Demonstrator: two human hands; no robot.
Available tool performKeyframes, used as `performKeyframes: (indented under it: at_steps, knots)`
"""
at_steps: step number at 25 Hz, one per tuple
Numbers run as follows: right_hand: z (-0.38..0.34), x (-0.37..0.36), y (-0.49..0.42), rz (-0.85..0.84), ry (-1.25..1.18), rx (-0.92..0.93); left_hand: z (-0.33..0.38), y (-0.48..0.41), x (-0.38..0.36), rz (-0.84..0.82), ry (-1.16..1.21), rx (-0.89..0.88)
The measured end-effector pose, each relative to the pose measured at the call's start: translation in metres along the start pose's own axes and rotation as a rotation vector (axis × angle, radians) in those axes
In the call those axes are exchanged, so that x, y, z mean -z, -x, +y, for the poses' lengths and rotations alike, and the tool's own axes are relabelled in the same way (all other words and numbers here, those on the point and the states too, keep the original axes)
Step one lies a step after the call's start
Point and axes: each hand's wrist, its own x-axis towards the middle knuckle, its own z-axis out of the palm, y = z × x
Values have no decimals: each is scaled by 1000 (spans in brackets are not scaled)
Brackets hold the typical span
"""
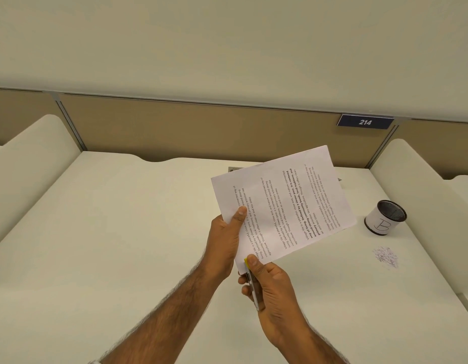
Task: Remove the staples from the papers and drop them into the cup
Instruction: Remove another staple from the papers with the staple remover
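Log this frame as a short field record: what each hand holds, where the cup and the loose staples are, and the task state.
left hand: pinches the left edge of the white printed papers, held above the desk
right hand: grips a slim staple remover with a yellow tip at the papers' near corner
cup: black mesh cup with a white label marked B, upright at right on the white desk
loose staples: small pile of metal staples on the desk in front of the cup, not inside
task state: staple removal under way

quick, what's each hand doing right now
Left hand: closed on the edge of the papers, held above the desk.
Right hand: closed on a slim tool at the papers' corner.
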Motion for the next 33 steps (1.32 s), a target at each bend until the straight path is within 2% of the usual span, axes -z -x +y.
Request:
performKeyframes:
  at_steps: [7, 11, 21, 25, 29, 33]
  knots:
    - [8, 3, -3, 86, -25, 27, -7, 5, -2, -12, -18, 15]
    - [11, 6, -2, 78, -14, 6, -11, 4, 1, 4, -32, 28]
    - [17, 25, -5, -79, 94, -129, -8, -12, 16, 52, -10, 29]
    - [23, 46, -43, 37, 245, -171, 0, -41, 30, 75, 38, 23]
    - [8, 66, -100, 166, 531, -2, -3, -42, 68, 124, 43, 62]
    - [-30, 82, -191, 151, 686, 164, -2, -56, 103, 129, -82, 150]
